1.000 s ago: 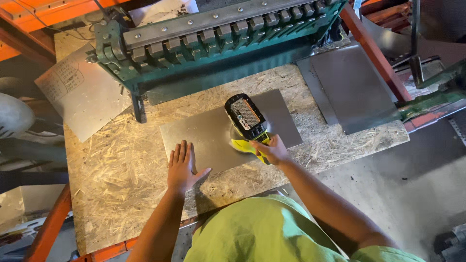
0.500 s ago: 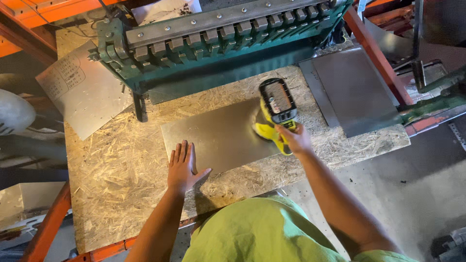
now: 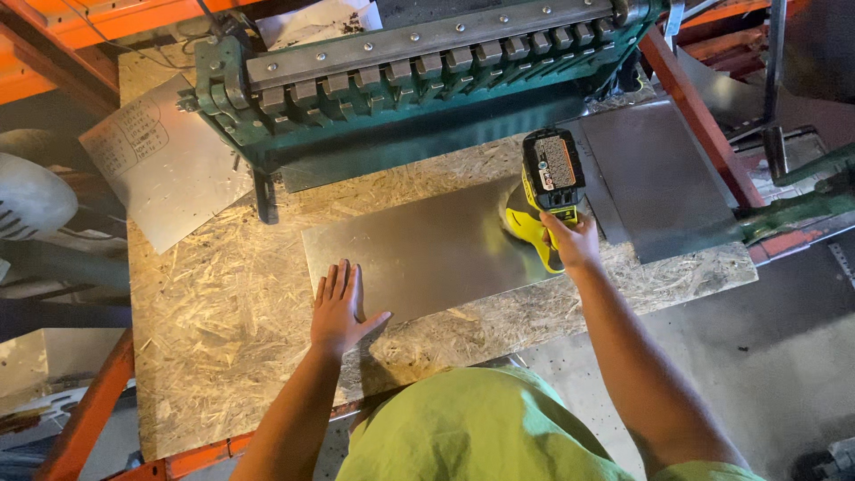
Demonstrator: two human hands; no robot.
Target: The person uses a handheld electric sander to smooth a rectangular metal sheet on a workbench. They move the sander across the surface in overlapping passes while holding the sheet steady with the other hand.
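Observation:
A flat grey metal sheet (image 3: 427, 249) lies on the chipboard bench top (image 3: 232, 356). My left hand (image 3: 341, 307) rests flat on the sheet's near left corner, fingers spread. My right hand (image 3: 573, 245) grips the handle of a yellow and black cordless power tool (image 3: 545, 191). The tool stands over the sheet's right edge, its black battery pack facing up at me. The tool's working end is hidden under its body.
A green metal bending machine (image 3: 427, 76) runs along the back of the bench. A pale sheet with markings (image 3: 165, 169) lies at the back left. Another dark metal plate (image 3: 659, 174) sits to the right. Orange rack beams (image 3: 85, 428) frame the bench.
My right hand has carried the power tool to the right along the sheet, from near its middle to its right edge. My left hand has stayed flat on the sheet.

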